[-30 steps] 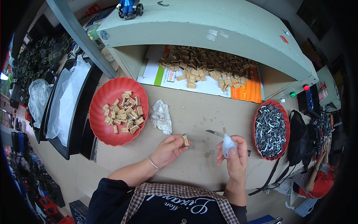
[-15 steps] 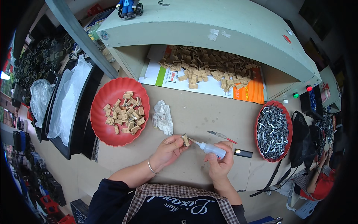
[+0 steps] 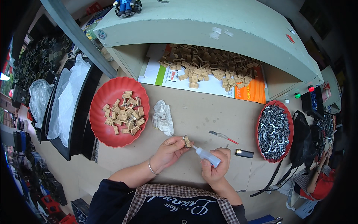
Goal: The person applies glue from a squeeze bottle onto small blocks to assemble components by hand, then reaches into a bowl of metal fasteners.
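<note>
likely risk: if the left hand point(image 3: 169, 151) loosens its pinch, the small tan piece point(image 3: 187, 142) could twist, and the squeeze bottle point(image 3: 208, 156) could overdose it if the right hand point(image 3: 219, 170) presses too hard. piece sits pinched at left hand's 2 o'clock, right hand's 10 o'clock; right hand grips the bottle, nozzle point(image 3: 195, 148) at or near the piece, contact unclear.

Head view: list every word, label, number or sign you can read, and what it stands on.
Dark apron: white script lettering, not copied out.
Printed sheet: red boxed marking and lettering on orange, not copied out.
Round sticker on shelf: too small to read.
Squeeze bottle: nothing readable.
</note>
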Motion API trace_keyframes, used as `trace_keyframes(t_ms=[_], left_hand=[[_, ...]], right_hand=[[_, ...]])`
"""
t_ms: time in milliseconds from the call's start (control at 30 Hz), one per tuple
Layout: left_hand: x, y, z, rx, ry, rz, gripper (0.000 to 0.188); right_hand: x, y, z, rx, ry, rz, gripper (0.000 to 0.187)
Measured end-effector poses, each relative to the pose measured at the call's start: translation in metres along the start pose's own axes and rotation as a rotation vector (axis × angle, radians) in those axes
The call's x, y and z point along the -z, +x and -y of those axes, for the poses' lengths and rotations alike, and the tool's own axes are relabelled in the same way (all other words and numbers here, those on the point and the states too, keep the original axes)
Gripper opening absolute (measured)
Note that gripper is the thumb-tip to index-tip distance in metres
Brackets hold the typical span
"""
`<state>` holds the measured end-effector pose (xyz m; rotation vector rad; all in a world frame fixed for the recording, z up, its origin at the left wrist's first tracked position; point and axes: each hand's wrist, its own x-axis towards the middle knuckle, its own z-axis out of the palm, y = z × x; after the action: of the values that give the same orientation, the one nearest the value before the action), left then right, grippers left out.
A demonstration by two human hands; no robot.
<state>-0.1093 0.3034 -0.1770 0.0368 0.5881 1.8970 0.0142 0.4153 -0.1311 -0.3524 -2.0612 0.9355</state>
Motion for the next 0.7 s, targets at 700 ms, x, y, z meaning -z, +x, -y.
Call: trace_keyframes(t_ms=[700], left_hand=[[-0.0003,0.0001,-0.0002,0.006,0.044,-0.007,0.014]], right_hand=[[-0.0001,0.0015,-0.0003,0.078,-0.048,0.014,0.032]])
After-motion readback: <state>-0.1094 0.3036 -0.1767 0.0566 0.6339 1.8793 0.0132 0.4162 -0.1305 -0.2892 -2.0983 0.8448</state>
